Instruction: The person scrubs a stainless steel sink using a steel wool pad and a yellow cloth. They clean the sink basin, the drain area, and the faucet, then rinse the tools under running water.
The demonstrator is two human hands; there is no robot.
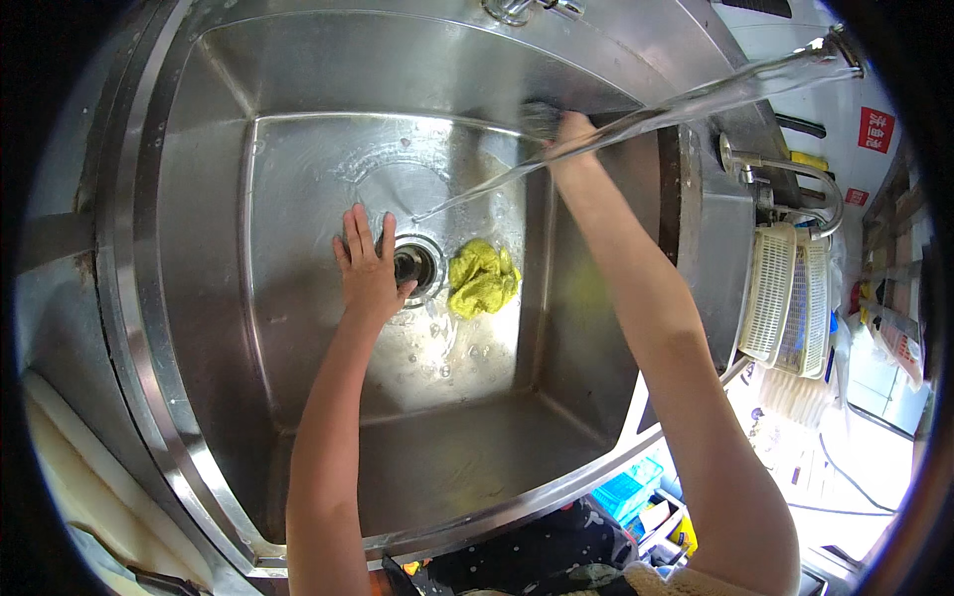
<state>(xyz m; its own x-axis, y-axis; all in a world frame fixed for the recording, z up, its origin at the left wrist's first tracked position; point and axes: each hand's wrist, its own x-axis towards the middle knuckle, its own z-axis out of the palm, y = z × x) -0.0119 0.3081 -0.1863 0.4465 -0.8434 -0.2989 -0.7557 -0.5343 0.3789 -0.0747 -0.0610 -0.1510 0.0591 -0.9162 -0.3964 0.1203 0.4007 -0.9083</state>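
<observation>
Water runs in a long stream [618, 128] from a spout at the upper right onto the floor of a stainless steel sink [313, 335]. My left hand [367, 272] lies palm down with fingers spread on the sink floor, its thumb at the edge of the drain [414, 264]. Just right of the drain is a crumpled yellow-green cloth [483, 279]. My right hand [572, 134] is at the sink's far right wall, partly behind the stream, and grips a dark scouring pad [540, 119], blurred; the pad's exact kind is unclear.
A faucet base [510, 9] stands on the far rim. To the right are a curved faucet [809, 167] and white plastic baskets [768, 294]. Blue baskets [628, 488] are below the near rim at the lower right. The sink's raised near rim [477, 518] runs in front of my body.
</observation>
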